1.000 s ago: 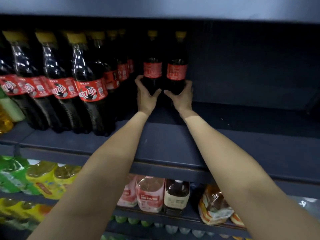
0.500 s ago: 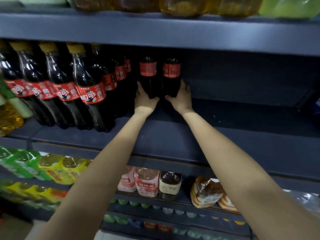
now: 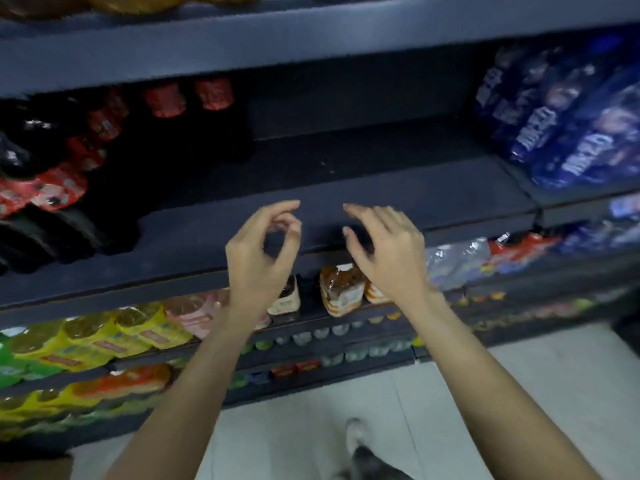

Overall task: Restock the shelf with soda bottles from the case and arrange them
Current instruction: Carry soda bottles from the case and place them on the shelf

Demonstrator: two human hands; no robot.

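Observation:
Two dark soda bottles with red labels (image 3: 188,102) stand at the back of the dark shelf (image 3: 398,199), right of a row of the same cola bottles (image 3: 59,188) along the left. My left hand (image 3: 259,258) and my right hand (image 3: 384,251) hover in front of the shelf's front edge, well clear of the bottles. Both hands hold nothing and their fingers are curled and apart. The case is not in view.
Blue-wrapped bottle packs (image 3: 568,123) fill the shelf's right end. Lower shelves carry yellow and green drink packs (image 3: 104,337), pink and brown bottles (image 3: 341,289) and small cups. Pale floor tiles (image 3: 554,393) and a shoe (image 3: 356,434) show below.
Both hands have let go of the two bottles at the back and pulled out toward me. The view has swung down and to the right.

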